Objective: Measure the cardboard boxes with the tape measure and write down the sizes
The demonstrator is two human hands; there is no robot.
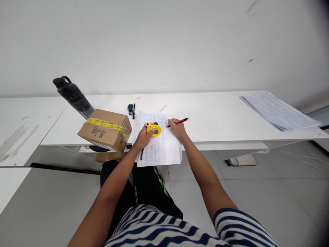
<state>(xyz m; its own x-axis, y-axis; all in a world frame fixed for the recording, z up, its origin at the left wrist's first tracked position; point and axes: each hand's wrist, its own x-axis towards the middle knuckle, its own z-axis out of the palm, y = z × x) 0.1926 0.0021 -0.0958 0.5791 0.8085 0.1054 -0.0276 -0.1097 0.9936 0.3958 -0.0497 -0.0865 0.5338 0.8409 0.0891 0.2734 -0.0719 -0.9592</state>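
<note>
My left hand (144, 138) is closed around a yellow tape measure (156, 130) with a black strap hanging from it. The tape measure is held over a stack of written sheets (159, 151) that overhangs the front edge of the desk. In my right hand (177, 129) is a red and black pen (183, 121), gripped between the fingers. That hand rests at the right side of the papers, and the pen's tip points left towards them. Left of the papers sits a taped cardboard box (105, 127) with handwriting on its side.
Behind the box stands a dark water bottle (74, 96). A small watch-like device (131, 107) lies beyond the papers, near a white round piece (137, 98). Another pile of papers (279, 109) is at the right end of the white desk (213, 120). A wall runs along the back.
</note>
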